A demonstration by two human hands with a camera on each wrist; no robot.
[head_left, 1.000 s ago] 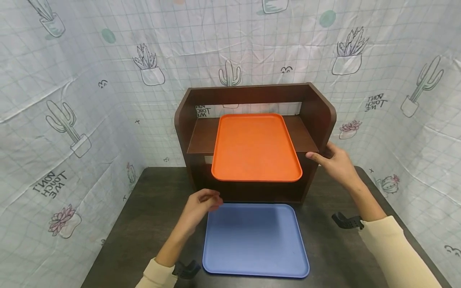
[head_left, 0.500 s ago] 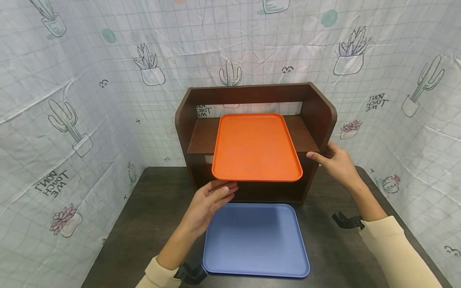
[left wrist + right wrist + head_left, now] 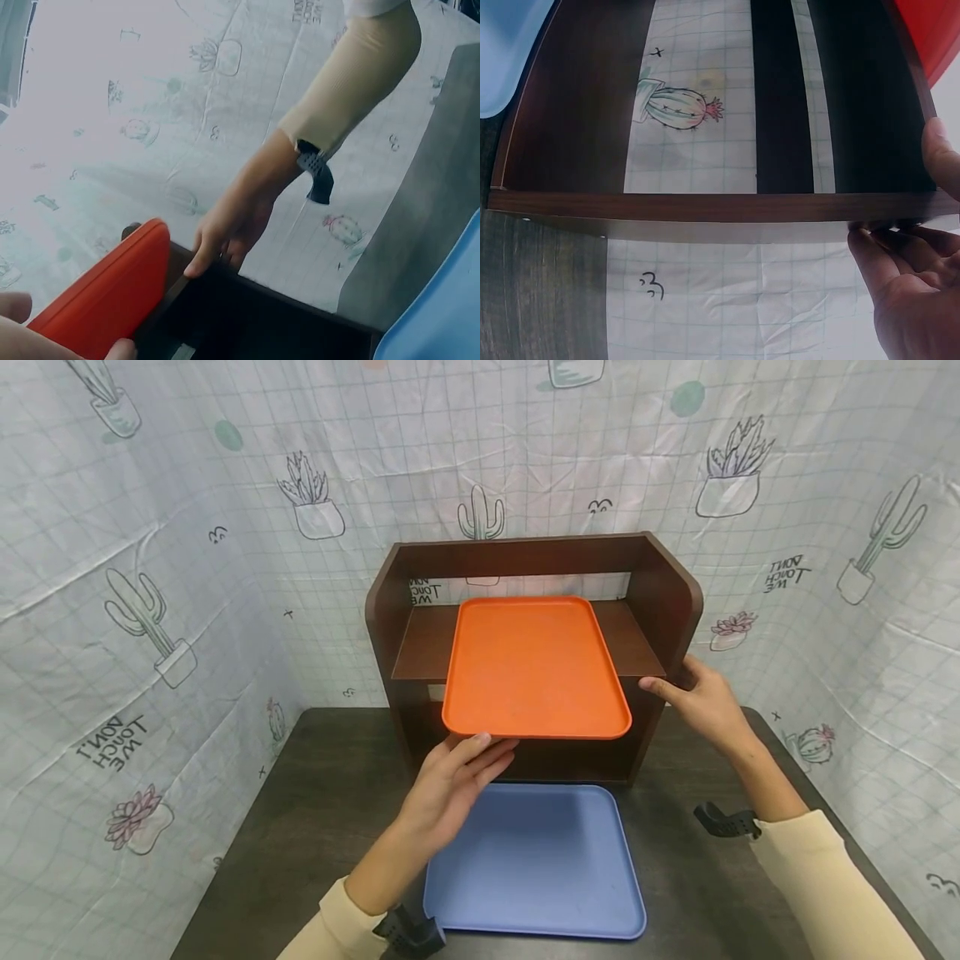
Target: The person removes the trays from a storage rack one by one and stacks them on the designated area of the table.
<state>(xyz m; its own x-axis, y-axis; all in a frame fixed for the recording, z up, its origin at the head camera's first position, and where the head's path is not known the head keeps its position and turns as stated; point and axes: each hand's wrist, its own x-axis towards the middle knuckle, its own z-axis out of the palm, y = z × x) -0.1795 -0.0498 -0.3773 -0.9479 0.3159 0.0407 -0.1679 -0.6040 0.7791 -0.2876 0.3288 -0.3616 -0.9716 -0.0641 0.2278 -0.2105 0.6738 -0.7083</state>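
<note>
An orange tray (image 3: 536, 668) lies on the upper board of a dark brown shelf unit (image 3: 678, 610), its front end jutting past the board. My left hand (image 3: 447, 785) is at the tray's front left corner. Its fairly straight fingers reach under the front rim and the thumb tip meets the lip. In the left wrist view, fingertips (image 3: 121, 349) show beside the orange tray. My right hand (image 3: 705, 706) grips the shelf unit's right side panel, thumb on the front edge and fingers on the outer face, as the right wrist view also shows.
A blue tray (image 3: 540, 868) lies on the dark table (image 3: 300, 843) in front of the shelf unit. White cloth (image 3: 247, 568) printed with plants hangs behind and on both sides. The shelf unit has a lower compartment under the orange tray.
My left hand has moved right and up, from beside the blue tray to the orange tray's front rim, its fingers straightening. My right hand and both trays have stayed in place.
</note>
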